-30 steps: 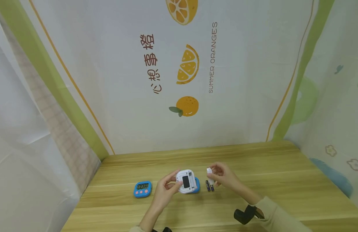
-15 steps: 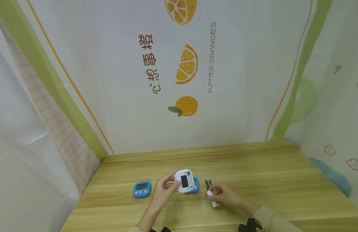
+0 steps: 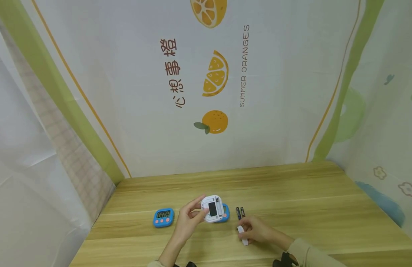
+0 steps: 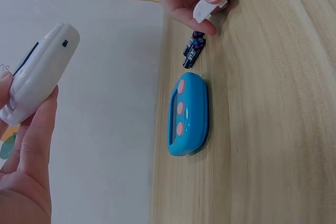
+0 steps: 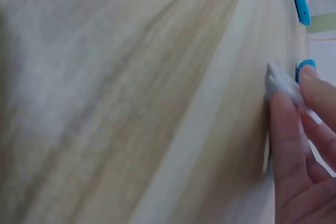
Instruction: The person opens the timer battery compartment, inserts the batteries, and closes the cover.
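Observation:
My left hand [image 3: 189, 218] grips a white timer [image 3: 212, 208] by its left side, its back with a long battery slot facing me. In the left wrist view the white timer [image 4: 41, 72] shows edge-on, raised off the table. My right hand [image 3: 256, 229] pinches a small white battery cover [image 3: 242, 235] between thumb and fingers, low over the wood. In the right wrist view the battery cover [image 5: 283, 86] is partly hidden by the fingers. Two dark batteries [image 3: 240, 213] lie side by side just beyond the right hand.
A blue timer with pink buttons [image 4: 189, 114] rests on the table behind the white one. Another blue timer [image 3: 164, 217], its display lit, lies to the left. The wooden table [image 3: 292, 193] ends at a printed curtain [image 3: 142, 141] at the back.
My right hand has come nearer to me with the battery cover, from beside the batteries to the table in front of them. The left hand and white timer have barely moved.

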Available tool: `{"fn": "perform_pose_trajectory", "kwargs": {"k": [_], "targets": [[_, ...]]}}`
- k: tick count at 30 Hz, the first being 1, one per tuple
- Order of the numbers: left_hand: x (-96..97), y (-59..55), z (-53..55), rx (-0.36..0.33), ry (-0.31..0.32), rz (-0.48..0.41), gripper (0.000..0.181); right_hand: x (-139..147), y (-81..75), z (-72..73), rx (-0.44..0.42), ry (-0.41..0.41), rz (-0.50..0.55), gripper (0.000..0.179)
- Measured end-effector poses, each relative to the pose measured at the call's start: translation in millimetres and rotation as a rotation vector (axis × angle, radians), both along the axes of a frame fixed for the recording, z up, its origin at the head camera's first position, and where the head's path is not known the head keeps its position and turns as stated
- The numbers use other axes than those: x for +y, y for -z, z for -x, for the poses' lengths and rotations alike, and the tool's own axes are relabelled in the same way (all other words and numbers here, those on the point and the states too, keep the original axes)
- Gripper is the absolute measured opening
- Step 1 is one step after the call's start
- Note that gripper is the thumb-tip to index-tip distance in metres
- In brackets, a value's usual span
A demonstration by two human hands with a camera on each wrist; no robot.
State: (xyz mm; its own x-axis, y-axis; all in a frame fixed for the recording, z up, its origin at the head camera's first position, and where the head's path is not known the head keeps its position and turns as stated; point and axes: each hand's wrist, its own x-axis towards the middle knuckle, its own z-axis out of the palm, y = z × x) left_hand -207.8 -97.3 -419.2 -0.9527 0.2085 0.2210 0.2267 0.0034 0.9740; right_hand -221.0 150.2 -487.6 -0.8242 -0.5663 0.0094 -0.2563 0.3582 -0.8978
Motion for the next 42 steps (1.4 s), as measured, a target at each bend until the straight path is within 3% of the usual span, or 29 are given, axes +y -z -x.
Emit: {"fn": "perform_pose_trajectory", "kwargs": {"k": [13, 19, 22, 29, 32, 37, 42], "targets": [[-1.1, 1.5, 0.5, -0.020, 0.011, -0.011, 0.046, -6, -2.9, -3.5, 0.018, 0.001, -0.040, 0.026], [2.5, -17.5, -11.1, -0.019, 0.015, 0.007, 0.044, -3, -2.6, -3.2, 0.013, 0.006, -0.023, 0.028], [3.9, -21.9, -14.1, -0.018, 0.007, 0.013, 0.044, 0, -4.9, -1.2, 0.004, 0.002, -0.016, 0.028], [4.1, -20.6, -14.4, -0.019, 0.015, 0.005, 0.044, 20, -19.5, 15.2, 0.120, -0.016, -0.022, 0.026], [4.8, -20.8, -15.0, -0.022, 0.020, -0.001, 0.044, 28, -24.4, 23.4, 0.172, 0.022, -0.057, 0.027], [6.3, -20.5, -15.7, -0.014, 0.019, -0.002, 0.044, 34, -23.9, 33.5, 0.125, 0.095, -0.051, 0.031], [7.1, -17.0, -13.3, -0.011, 0.018, 0.004, 0.044, 32, -14.6, 40.2, 0.084, 0.114, -0.028, 0.036]]}}
